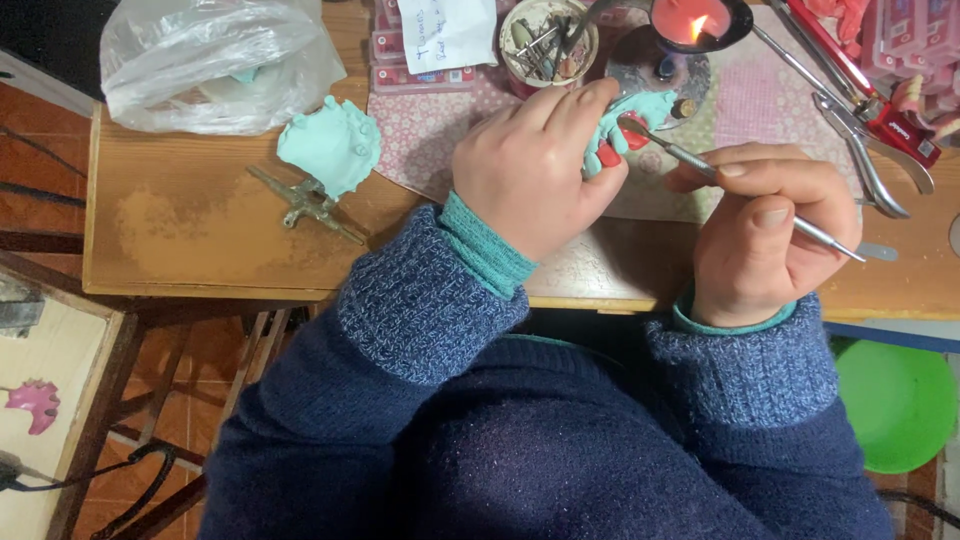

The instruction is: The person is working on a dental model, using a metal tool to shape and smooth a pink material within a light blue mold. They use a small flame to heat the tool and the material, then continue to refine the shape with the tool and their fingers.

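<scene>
- Currently the left hand (535,165) is closing its fingers around a mint-green dental cast (640,110) with red wax, holding it above the table (190,240) edge.
- Meanwhile the right hand (765,225) is pinching one slim metal carving tool (735,185), its tip touching the wax; short, light strokes with the cast braced look wisest.
- Two green casts are showing: the second cast (330,145) is lying leftward, and one lit burner (695,20) is glowing beyond.

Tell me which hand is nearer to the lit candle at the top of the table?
The left hand. Its fingertips, holding the teal dental cast, lie just below the candle. The right hand, holding the metal tool, sits lower, farther away.
</scene>
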